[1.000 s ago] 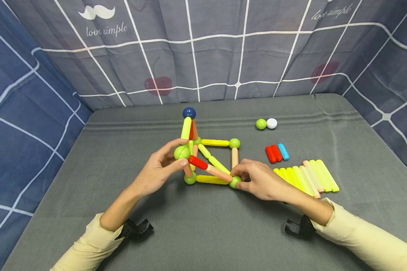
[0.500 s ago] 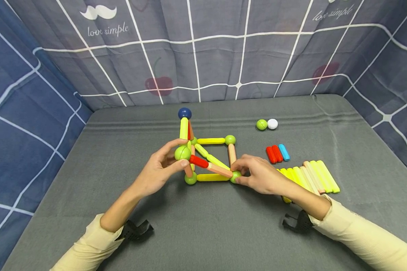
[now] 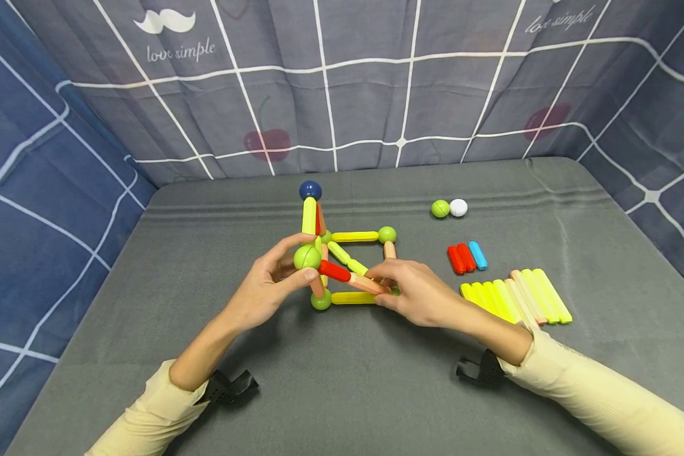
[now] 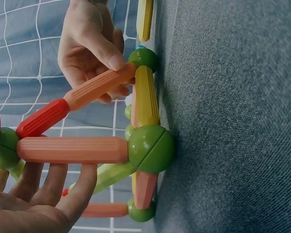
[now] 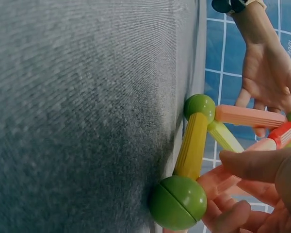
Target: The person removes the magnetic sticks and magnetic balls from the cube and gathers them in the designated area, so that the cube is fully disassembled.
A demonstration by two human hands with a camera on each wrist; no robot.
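Note:
A frame of coloured rods and balls stands on the grey cloth in the head view. My left hand point(image 3: 256, 291) pinches the raised green ball point(image 3: 306, 258) at its front left, between thumb and fingers. From that ball a red rod point(image 3: 335, 271) and a salmon rod point(image 4: 97, 90) slope down, joined end to end. My right hand point(image 3: 424, 294) pinches the salmon rod near its lower end, right at the front right ball point(image 5: 178, 203). A yellow rod point(image 3: 352, 297) links that ball to the front left ball point(image 3: 321, 299). A dark blue ball point(image 3: 310, 190) tops the back.
Green point(image 3: 440, 209) and white point(image 3: 458, 208) balls lie at the back right. Nearer are red rods point(image 3: 462, 258) and a blue rod point(image 3: 478, 255). A row of yellow and salmon rods point(image 3: 515, 296) lies beside my right forearm. A patterned curtain point(image 3: 365, 107) hangs behind the table.
The frame's right side and blue ball have shifted slightly left. My right hand has slid left from the front right ball onto the salmon rod. My left hand keeps its hold.

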